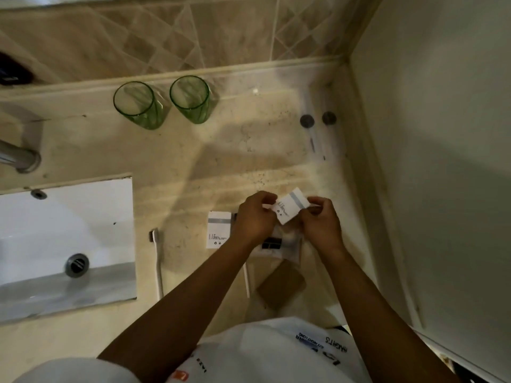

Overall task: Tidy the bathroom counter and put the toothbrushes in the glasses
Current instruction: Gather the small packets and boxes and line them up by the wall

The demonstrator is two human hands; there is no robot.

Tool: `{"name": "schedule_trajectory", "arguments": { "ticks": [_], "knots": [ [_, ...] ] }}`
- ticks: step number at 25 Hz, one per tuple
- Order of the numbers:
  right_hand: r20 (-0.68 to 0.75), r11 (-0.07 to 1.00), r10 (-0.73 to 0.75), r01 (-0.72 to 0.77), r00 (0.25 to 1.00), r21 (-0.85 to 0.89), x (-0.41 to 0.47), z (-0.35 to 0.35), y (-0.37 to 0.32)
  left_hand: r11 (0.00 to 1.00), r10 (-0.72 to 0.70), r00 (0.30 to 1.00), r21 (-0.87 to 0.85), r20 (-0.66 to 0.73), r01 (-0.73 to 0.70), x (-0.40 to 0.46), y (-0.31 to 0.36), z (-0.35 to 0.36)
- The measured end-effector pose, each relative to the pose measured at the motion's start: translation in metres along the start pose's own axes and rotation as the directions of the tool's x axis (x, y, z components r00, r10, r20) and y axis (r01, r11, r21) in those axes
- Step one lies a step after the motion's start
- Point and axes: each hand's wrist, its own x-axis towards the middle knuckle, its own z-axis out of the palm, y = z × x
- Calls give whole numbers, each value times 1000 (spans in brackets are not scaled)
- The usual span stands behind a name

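Two empty green glasses, one on the left [137, 104] and one on the right [191, 98], stand upright at the back of the beige counter [193, 167]. A white toothbrush [158, 261] lies beside the sink. A second white toothbrush [246, 280] is partly hidden under my left forearm. My left hand [254, 217] and my right hand [320, 219] both grip a small white box with a grey stripe [290, 207], held just above the counter. A matching white box [218, 230] lies flat to the left of my hands.
A white sink [66, 244] with a drain and a chrome tap [19, 158] fills the left side. A clear packet with black squares [279, 244] and a brown card [280, 284] lie below my hands. Two clear wrapped tubes with dark caps [312, 128] lie by the right wall.
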Motion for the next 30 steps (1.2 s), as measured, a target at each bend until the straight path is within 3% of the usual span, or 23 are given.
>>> {"name": "schedule_trajectory", "arguments": {
  "ticks": [9,16,19,22,24,27,30],
  "knots": [
    [98,997,-30,23,995,71,36,25,-37,964,-131,967,-254,-219,73,43,5,-33],
    [189,988,-133,116,973,101,72,45,-87,960,-126,965,-273,-229,61,74,24,-43],
    [111,970,-237,228,965,84,88,55,-106,961,-77,972,-277,-221,13,94,33,-45],
    [10,915,-370,367,929,-165,98,57,-107,985,62,968,-140,-244,-98,112,38,-47],
    [53,817,-464,450,884,-360,97,58,-102,977,209,940,17,-268,-212,122,37,-47],
    [135,780,-446,459,884,-426,100,59,-99,926,362,906,198,-221,-321,137,39,-45],
    [125,755,-451,452,884,-475,112,56,-104,889,392,906,318,-157,-330,153,48,-42]
  ]
}}
